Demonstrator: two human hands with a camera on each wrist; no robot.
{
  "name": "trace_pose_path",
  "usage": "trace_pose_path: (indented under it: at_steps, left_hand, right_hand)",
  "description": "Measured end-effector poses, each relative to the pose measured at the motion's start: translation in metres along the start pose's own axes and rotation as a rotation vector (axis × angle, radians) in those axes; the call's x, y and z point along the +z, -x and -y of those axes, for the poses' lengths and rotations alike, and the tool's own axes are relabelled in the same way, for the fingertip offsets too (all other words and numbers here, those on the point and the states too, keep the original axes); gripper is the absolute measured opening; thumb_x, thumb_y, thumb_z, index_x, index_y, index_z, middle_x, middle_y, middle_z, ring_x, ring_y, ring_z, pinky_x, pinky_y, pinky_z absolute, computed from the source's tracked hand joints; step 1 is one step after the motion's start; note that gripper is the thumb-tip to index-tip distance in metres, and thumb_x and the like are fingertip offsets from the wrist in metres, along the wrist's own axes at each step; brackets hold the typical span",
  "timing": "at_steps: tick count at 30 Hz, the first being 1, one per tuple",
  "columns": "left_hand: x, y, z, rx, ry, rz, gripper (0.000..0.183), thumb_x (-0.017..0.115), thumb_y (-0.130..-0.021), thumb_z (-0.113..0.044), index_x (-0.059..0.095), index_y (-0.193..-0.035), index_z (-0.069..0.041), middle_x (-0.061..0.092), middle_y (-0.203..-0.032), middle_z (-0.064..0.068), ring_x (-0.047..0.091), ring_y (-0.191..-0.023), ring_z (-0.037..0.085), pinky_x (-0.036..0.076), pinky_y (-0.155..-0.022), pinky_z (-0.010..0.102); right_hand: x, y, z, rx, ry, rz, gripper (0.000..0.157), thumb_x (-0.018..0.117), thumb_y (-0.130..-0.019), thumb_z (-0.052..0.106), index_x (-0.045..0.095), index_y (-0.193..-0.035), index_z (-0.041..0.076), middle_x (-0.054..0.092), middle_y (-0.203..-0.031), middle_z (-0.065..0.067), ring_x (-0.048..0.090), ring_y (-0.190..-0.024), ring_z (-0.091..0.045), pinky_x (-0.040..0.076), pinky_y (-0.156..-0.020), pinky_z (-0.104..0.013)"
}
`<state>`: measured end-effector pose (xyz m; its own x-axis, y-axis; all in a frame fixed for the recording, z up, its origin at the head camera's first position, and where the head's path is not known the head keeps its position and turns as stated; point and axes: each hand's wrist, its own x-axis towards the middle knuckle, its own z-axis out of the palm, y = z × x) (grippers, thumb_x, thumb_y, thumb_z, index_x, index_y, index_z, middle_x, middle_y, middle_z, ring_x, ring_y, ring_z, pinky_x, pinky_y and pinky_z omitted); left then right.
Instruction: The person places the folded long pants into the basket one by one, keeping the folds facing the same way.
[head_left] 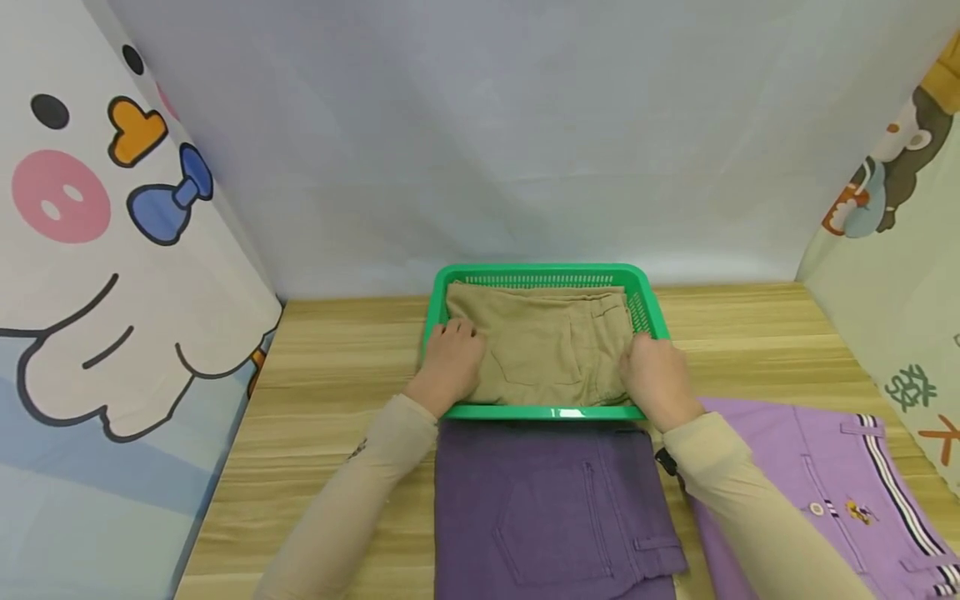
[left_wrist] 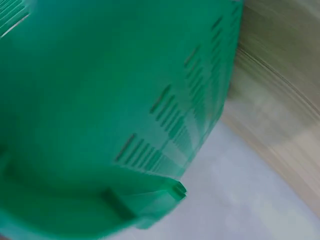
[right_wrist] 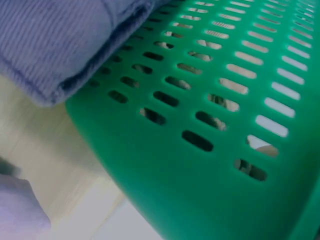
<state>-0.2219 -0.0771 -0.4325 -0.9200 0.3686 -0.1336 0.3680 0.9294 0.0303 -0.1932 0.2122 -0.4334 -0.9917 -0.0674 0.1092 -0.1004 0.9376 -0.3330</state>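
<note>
A green plastic basket [head_left: 543, 269] with slotted walls stands toward the back of the table, holding folded khaki trousers [head_left: 534, 342]. My left hand [head_left: 452, 360] grips its left rim, fingers curled over the inner side beside the khaki cloth. On the opposite rim my right hand [head_left: 657, 375] holds on the same way. Neither wrist view shows fingers. The basket's green outer side [left_wrist: 85, 95] fills most of the left wrist view. In the right wrist view, the slotted wall [right_wrist: 150, 155] is close, with a folded purple garment [right_wrist: 60, 45] at upper left.
Folded dark purple trousers [head_left: 547, 508] lie directly in front of the basket. Lilac trousers [head_left: 810, 475] with striped trim lie at the right, partly behind the right forearm. A white cloth backdrop [head_left: 510, 142] rises behind the wooden table [head_left: 330, 358], with printed cloths at both sides.
</note>
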Motion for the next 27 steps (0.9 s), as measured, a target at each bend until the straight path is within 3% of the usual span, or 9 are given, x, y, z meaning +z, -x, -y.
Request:
trace_pose_path:
  at_steps: [7,13,20,23,27]
  left_hand:
    - [0.009,-0.001,0.003,0.025,-0.018,-0.037,0.019,0.067,-0.101,-0.006,0.073,-0.120,-0.005,0.075,-0.118,0.014,0.070,-0.116,0.033,0.052,-0.103,0.049]
    - [0.015,-0.002,0.003,0.042,-0.041,-0.013,0.015,0.068,-0.102,-0.008,0.073,-0.116,-0.005,0.075,-0.115,0.014,0.069,-0.111,0.030,0.053,-0.097,0.045]
    - [0.018,-0.001,0.006,0.102,-0.098,-0.090,0.010,0.064,-0.103,-0.006,0.074,-0.101,-0.002,0.075,-0.096,0.015,0.073,-0.093,0.032,0.062,-0.085,0.045]
    - [0.019,-0.001,0.008,0.121,-0.070,-0.097,0.016,0.059,-0.106,-0.008,0.073,-0.104,-0.002,0.075,-0.099,0.016,0.074,-0.095,0.033,0.063,-0.085,0.045]
    - [0.017,0.002,0.013,0.152,0.085,-0.130,0.026,0.054,-0.108,-0.009,0.073,-0.125,0.000,0.076,-0.120,0.017,0.072,-0.113,0.035,0.061,-0.098,0.046]
  right_hand:
    - [0.006,-0.003,0.001,-0.023,0.090,-0.009,0.034,0.062,-0.092,0.000,0.055,-0.060,0.003,0.066,-0.064,-0.025,0.067,-0.058,-0.039,0.055,-0.051,-0.054]
    - [0.012,-0.003,0.005,0.012,0.179,-0.010,0.029,0.064,-0.092,0.000,0.061,-0.063,-0.002,0.069,-0.070,-0.029,0.069,-0.062,-0.044,0.056,-0.049,-0.054]
    - [0.019,-0.009,0.010,-0.033,0.301,0.019,0.034,0.062,-0.088,-0.009,0.055,-0.056,0.002,0.061,-0.058,-0.018,0.054,-0.051,-0.023,0.050,-0.041,-0.041]
    - [0.020,-0.011,0.008,-0.057,0.318,0.018,0.038,0.061,-0.089,-0.009,0.052,-0.054,0.005,0.058,-0.056,-0.015,0.052,-0.050,-0.021,0.050,-0.040,-0.041]
    - [0.017,-0.008,0.007,-0.071,0.197,-0.057,0.031,0.067,-0.095,0.003,0.062,-0.065,-0.003,0.065,-0.062,-0.022,0.066,-0.054,-0.035,0.056,-0.046,-0.049]
